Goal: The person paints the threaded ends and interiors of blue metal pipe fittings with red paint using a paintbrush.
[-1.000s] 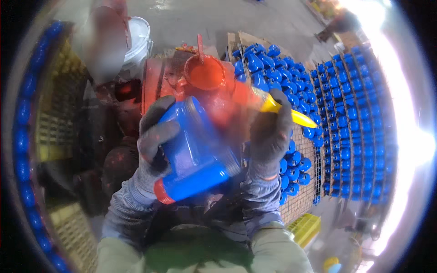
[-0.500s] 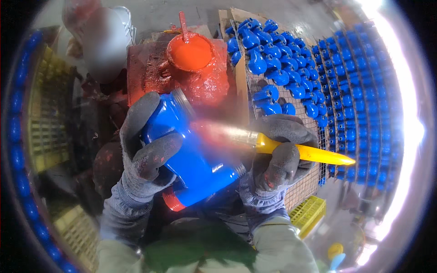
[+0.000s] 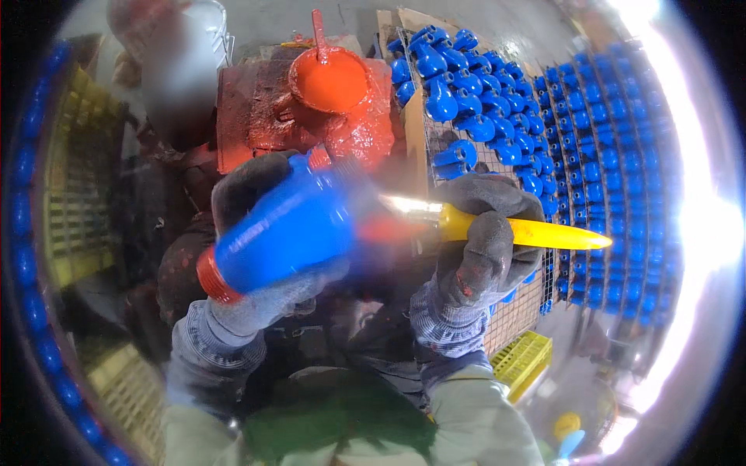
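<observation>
My left hand (image 3: pixel 242 189), in a dark coated glove, is closed around a blue pipe fitting (image 3: pixel 284 233). The fitting lies tilted and is smeared by motion. Its lower-left end is red and looks threaded; a smaller red end shows near the top. In my gloved right hand (image 3: pixel 483 260) a paintbrush (image 3: pixel 544 233) with a yellow handle is gripped, its handle pointing right. The red-stained bristles are blurred and lie close to the fitting's right end; whether they touch it I cannot tell. Beyond my hands stands a pot of red paint (image 3: pixel 332 84) with a red stick in it.
The pot sits on a red-smeared board (image 3: pixel 252 116). Several blue fittings (image 3: pixel 470 101) lie on a wire rack at the right, with more stacked (image 3: pixel 614 186) beyond. A whitish bucket (image 3: pixel 206 35) stands far left. Yellow crates (image 3: pixel 524 361) are at lower right and along the left.
My left hand has turned the fitting, so its red end now points to the lower left instead of down near the middle. The brush stays in my right hand, slightly more level.
</observation>
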Demonstrator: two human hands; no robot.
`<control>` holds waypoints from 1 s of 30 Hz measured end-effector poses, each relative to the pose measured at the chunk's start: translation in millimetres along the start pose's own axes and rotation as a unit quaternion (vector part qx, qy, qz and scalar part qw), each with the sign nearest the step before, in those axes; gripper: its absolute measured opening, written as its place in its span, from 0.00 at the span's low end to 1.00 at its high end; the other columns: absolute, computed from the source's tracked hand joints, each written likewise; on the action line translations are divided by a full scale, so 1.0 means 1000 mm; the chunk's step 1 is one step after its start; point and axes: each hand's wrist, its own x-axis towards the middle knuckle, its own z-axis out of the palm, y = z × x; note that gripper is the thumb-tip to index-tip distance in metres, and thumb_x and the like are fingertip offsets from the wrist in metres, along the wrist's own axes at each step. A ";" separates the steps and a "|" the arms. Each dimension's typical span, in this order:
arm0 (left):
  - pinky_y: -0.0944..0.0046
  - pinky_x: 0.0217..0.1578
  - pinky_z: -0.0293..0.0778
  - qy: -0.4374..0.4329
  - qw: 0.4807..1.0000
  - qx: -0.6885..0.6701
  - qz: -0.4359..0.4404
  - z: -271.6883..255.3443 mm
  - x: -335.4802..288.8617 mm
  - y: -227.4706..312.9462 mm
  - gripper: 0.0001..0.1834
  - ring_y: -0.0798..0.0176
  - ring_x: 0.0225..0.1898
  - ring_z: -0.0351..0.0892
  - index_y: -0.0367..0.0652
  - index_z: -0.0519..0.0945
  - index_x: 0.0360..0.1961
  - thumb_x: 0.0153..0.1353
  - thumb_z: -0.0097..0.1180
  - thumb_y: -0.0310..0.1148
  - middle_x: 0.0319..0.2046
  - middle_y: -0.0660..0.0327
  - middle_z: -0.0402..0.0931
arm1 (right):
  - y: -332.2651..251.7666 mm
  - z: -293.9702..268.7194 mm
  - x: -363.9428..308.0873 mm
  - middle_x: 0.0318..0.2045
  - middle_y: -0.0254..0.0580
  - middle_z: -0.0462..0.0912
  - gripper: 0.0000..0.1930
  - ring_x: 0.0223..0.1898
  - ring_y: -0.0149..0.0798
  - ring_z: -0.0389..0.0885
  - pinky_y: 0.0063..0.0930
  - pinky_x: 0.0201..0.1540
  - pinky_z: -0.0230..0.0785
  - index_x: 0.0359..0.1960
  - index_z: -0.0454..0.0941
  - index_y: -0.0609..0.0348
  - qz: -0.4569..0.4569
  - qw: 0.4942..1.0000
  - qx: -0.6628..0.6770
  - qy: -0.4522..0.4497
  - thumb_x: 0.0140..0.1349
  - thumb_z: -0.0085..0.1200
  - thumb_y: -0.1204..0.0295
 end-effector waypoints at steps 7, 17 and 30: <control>0.65 0.38 0.76 -0.092 0.994 0.045 -0.036 -0.011 0.004 0.005 0.34 0.64 0.37 0.80 0.40 0.67 0.53 0.46 0.72 0.32 0.38 0.61 0.78 | -0.001 -0.006 0.001 0.23 0.46 0.81 0.06 0.26 0.40 0.78 0.31 0.31 0.71 0.29 0.75 0.62 -0.056 0.995 -0.073 -0.027 0.48 0.53 0.75; 0.53 0.45 0.79 -0.035 0.848 -0.448 -0.282 -0.004 0.012 0.008 0.32 0.53 0.47 0.77 0.40 0.62 0.59 0.54 0.59 0.37 0.49 0.51 0.71 | 0.011 -0.008 0.005 0.23 0.44 0.82 0.07 0.29 0.43 0.81 0.31 0.33 0.74 0.26 0.77 0.62 -0.186 0.964 -0.143 -0.123 0.52 0.52 0.71; 0.61 0.24 0.78 -0.123 0.535 -0.783 -0.292 -0.011 0.032 0.009 0.44 0.52 0.30 0.79 0.44 0.68 0.55 0.52 0.42 0.72 0.46 0.50 0.74 | 0.059 -0.004 -0.002 0.39 0.49 0.78 0.11 0.35 0.39 0.80 0.31 0.39 0.75 0.42 0.72 0.66 0.183 0.977 -0.020 -0.104 0.66 0.41 0.70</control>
